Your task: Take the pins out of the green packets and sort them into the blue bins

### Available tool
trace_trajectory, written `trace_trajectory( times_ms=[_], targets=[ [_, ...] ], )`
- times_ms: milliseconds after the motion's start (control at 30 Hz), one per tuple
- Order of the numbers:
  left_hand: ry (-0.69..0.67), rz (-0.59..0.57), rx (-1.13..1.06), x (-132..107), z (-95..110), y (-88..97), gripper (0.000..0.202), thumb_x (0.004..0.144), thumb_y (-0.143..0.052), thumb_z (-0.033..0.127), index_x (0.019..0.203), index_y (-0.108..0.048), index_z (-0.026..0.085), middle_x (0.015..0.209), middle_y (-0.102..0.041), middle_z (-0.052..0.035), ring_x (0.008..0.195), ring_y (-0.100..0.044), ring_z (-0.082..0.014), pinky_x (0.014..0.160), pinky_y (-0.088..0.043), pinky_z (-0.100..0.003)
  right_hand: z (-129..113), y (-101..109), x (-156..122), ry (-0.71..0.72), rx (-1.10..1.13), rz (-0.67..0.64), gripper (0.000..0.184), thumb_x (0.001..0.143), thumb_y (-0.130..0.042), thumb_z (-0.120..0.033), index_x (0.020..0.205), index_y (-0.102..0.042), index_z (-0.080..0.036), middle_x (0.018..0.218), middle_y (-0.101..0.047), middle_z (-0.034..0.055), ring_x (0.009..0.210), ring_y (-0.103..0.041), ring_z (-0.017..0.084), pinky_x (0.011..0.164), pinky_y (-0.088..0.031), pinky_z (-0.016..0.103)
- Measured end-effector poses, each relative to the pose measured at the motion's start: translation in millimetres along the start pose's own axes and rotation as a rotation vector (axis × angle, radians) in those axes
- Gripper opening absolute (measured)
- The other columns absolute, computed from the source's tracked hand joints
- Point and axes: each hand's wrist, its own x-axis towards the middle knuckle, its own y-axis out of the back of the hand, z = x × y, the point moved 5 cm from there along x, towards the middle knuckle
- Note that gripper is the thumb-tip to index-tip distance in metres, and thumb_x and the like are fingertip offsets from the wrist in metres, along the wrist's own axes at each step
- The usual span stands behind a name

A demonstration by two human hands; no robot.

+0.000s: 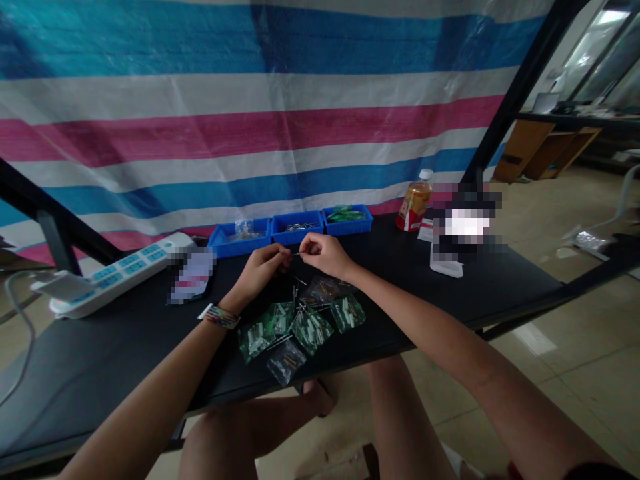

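Note:
Above the black table (125, 347), my left hand (264, 267) and my right hand (325, 255) are close together, both closed in a pinch. A thin, light-coloured rod (295, 253) spans the small gap between their fingertips; its ends are hidden. Below them lies a pile of small clear bags, some with green-and-white pieces (311, 329) and others with brassy pins (286, 361). Several thin metal rods (279, 342) stick out among the bags. Behind my hands stand blue bins: the left bin (215, 245) holds a clear bag, the middle bin (297, 236) metal pieces, the right bin (350, 229) green pieces.
A white power strip (125, 270) with a plugged-in adapter lies at the left, beside a blurred-out packet (193, 277). A drink bottle (415, 202) stands at the back right near a white object (447, 267). Striped sheeting (280, 133) hangs behind the table.

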Motion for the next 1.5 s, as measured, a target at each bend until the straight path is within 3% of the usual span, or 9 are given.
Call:
trace_trajectory(
  times_ms=[267, 433, 633, 833, 1033, 1267, 1500],
  targets=[
    [0.014, 0.027, -0.059, 1.8, -5.6, 4.1, 0.037, 0.08, -0.075, 0.054, 0.079, -0.066, 0.019, 0.068, -0.062, -0.0005, 0.06, -0.057, -0.0145, 0.056, -0.041, -0.025, 5.8, 2.2, 2.2, -0.031, 0.06, 0.045, 0.009, 0.076, -0.074, -0.02, 0.081, -0.068, -0.017, 0.08, -0.069, -0.0006, 0.064, -0.058, 0.011, 0.064, -0.047, 0.024],
    [-0.028, 0.085, -0.082, 1.2, -2.2, 7.4, 0.035, 0.077, -0.079, 0.051, 0.084, -0.067, 0.018, 0.07, -0.063, 0.0, 0.063, -0.058, -0.0145, 0.057, -0.043, -0.025, 16.2, 1.8, 3.7, -0.193, 0.307, 0.072, 0.02, 0.074, -0.078, -0.028, 0.086, -0.066, -0.018, 0.077, -0.065, -0.0027, 0.056, -0.059, 0.011, 0.051, -0.049, 0.022],
    [-0.036, 0.102, -0.099, -0.4, 2.2, 7.7, 0.033, 0.077, -0.081, 0.047, 0.085, -0.068, 0.018, 0.074, -0.065, -0.0008, 0.066, -0.06, -0.0148, 0.059, -0.044, -0.025, 15.7, 3.0, 1.4, -0.3, 0.427, 0.076, 0.018, 0.073, -0.077, -0.029, 0.084, -0.067, -0.017, 0.075, -0.066, -0.0019, 0.057, -0.063, 0.01, 0.053, -0.055, 0.022],
    [-0.019, 0.066, -0.113, -1.7, 5.2, 3.8, 0.033, 0.079, -0.077, 0.048, 0.087, -0.067, 0.018, 0.074, -0.065, -0.0011, 0.065, -0.061, -0.0157, 0.058, -0.044, -0.026, 14.0, 1.7, 1.2, -0.302, 0.461, 0.094, 0.017, 0.071, -0.076, -0.026, 0.082, -0.065, -0.017, 0.074, -0.065, -0.0029, 0.058, -0.063, 0.01, 0.056, -0.057, 0.023],
    [0.014, 0.037, -0.08, -1.2, 3.4, 2.3, 0.037, 0.086, -0.065, 0.055, 0.074, -0.063, 0.019, 0.066, -0.063, -0.0022, 0.059, -0.059, -0.0164, 0.056, -0.044, -0.028, 10.9, 1.2, 0.8, -0.297, 0.459, 0.095, 0.017, 0.069, -0.076, -0.024, 0.081, -0.066, -0.016, 0.077, -0.065, -0.0031, 0.058, -0.061, 0.009, 0.056, -0.055, 0.022],
    [-0.039, 0.063, -0.053, -0.5, 7.1, 4.2, 0.037, 0.084, -0.07, 0.054, 0.072, -0.061, 0.02, 0.063, -0.062, -0.0017, 0.058, -0.057, -0.0159, 0.058, -0.044, -0.028, 8.6, 0.2, -0.7, -0.274, 0.448, 0.107, 0.014, 0.071, -0.075, -0.021, 0.081, -0.066, -0.016, 0.077, -0.064, -0.0033, 0.057, -0.06, 0.008, 0.055, -0.054, 0.021],
    [-0.082, 0.133, -0.032, -1.7, 9.2, 5.8, 0.028, 0.079, -0.076, 0.044, 0.084, -0.067, 0.018, 0.071, -0.066, -0.0028, 0.063, -0.061, -0.0159, 0.06, -0.047, -0.027, 13.8, 0.4, -2.2, -0.427, 0.514, 0.092, 0.016, 0.076, -0.073, -0.019, 0.09, -0.065, -0.018, 0.076, -0.065, -0.0036, 0.056, -0.061, 0.009, 0.052, -0.054, 0.02]
  ],
)
